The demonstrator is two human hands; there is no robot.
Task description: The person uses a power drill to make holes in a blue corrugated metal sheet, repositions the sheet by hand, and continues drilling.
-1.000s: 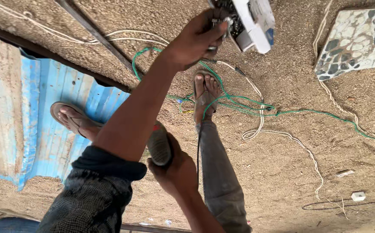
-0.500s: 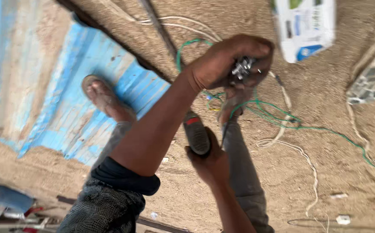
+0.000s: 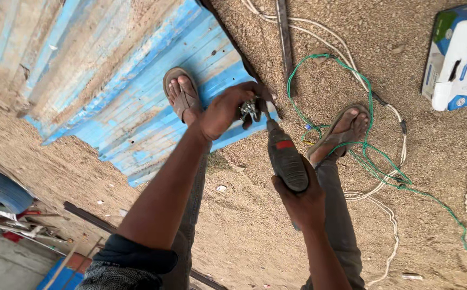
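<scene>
head view: power drill [image 3: 286,158] is pointing nose-down toward the sand beside the blue corrugated sheet [image 3: 131,102], gripped at its rear by the right hand [image 3: 303,201], fingers closing round the body. left hand [image 3: 228,110] is clenching a bunch of metal screws [image 3: 248,109] right at the chuck, touching the bit end. since half a second ago the view is swinging so the sheet sits upper left and the white-blue-green box [image 3: 459,53] moves to the top right; the left hand is coming down from near the box to the drill tip, so it looks like a screw is being set on the bit. sandalled feet [image 3: 182,96] [image 3: 341,131] are standing either side, one on the sheet edge. green wire [image 3: 362,145] and white cord [image 3: 389,188] are looping near the right foot, snag risk. open sand is lying lower right; dark metal bar [image 3: 283,32] above.
</scene>
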